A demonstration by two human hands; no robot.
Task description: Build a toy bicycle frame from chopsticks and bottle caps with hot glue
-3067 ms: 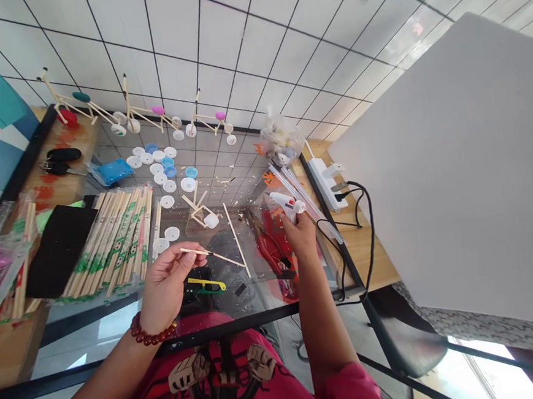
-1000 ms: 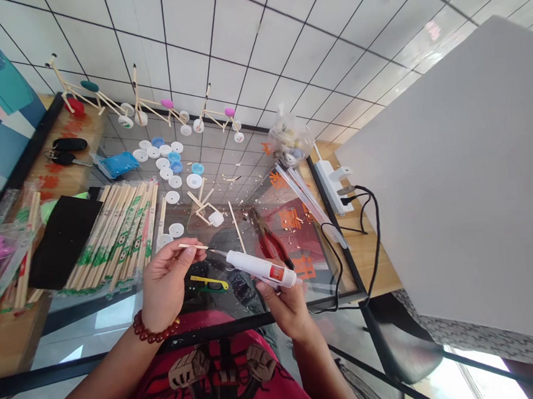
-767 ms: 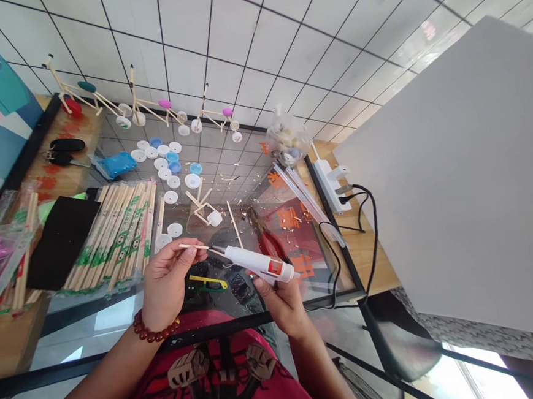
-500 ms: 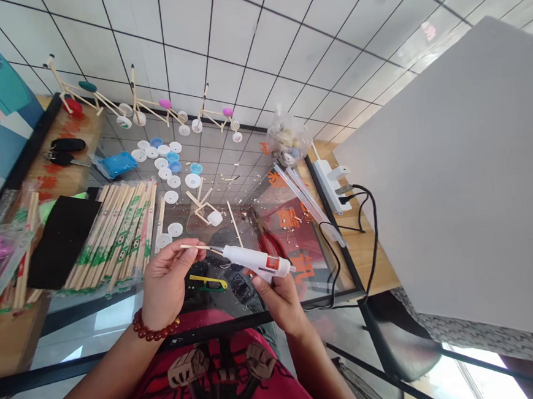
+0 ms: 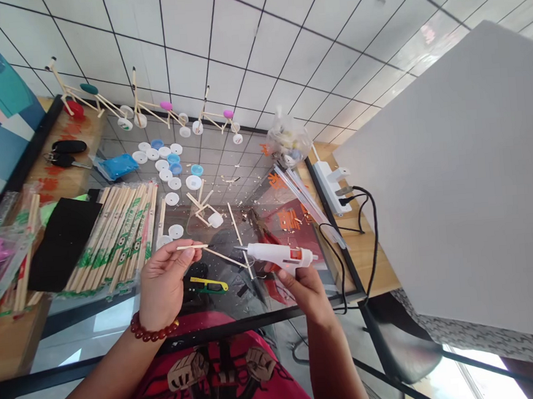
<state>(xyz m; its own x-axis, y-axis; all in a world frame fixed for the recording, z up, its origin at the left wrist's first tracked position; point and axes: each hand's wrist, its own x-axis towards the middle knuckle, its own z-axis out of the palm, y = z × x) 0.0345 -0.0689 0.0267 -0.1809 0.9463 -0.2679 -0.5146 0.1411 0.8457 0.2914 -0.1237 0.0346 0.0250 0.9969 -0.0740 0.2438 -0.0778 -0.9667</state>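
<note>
Pinched between thumb and fingers of my left hand (image 5: 167,278) is a short wooden stick (image 5: 191,247), lying nearly level with a dark tip at its right end. My right hand (image 5: 307,288) grips a white hot glue gun (image 5: 275,254) by its handle, nozzle pointing left, apart from the stick. Below the nozzle, a thin stick (image 5: 225,257) slants across a longer one on the glass. Pliers with red handles (image 5: 262,224) lie partly hidden behind the glue gun. Nearer me is a yellow-and-green cutter (image 5: 208,284). Just beyond my left hand rests a small stick frame with a white cap (image 5: 214,219).
White and blue bottle caps (image 5: 170,164) lie beyond my left hand. Bagged chopsticks (image 5: 112,236) and a black sheet (image 5: 64,243) are at left. Stick tricycle models (image 5: 157,103) stand along the back. Clear glue sticks (image 5: 310,202) and a power strip (image 5: 332,185) with cables lie right.
My right hand has drawn the glue gun to the right, away from the held stick. A thin slanting stick now shows below the nozzle. My left hand has barely moved.
</note>
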